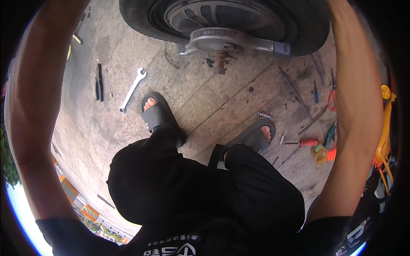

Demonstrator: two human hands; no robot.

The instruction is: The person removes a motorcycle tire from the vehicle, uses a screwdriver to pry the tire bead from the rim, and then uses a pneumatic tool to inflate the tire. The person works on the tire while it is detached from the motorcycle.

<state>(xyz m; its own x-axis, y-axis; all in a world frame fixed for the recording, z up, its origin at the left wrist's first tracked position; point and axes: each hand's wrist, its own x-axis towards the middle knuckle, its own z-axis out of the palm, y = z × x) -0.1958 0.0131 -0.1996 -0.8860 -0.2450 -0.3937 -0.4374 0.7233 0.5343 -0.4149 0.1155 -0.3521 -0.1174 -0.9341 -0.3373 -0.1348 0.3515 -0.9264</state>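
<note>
- Wheel (222, 19) far centre: black rubber tyre, ribbed grey metal hub motor, rusty threaded axle (220, 62) pointing near, toward the feet.
- L forearm (32, 106) & R forearm (356, 106) arc up both sides toward the tyre; hands out of frame, grip can't tell.
- Paved floor, gritty, oil-stained.
- Chrome combo spanner (132, 89) & black pliers (99, 82) far left.
- Red-handled screwdriver (304, 143), scissors (331, 97) right.
- Black slides (159, 114) on feet.

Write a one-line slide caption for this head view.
Wheel with hub motor on paving, above sandalled feet; spanner, pliers and screwdriver lie around; hands out of view.
</note>
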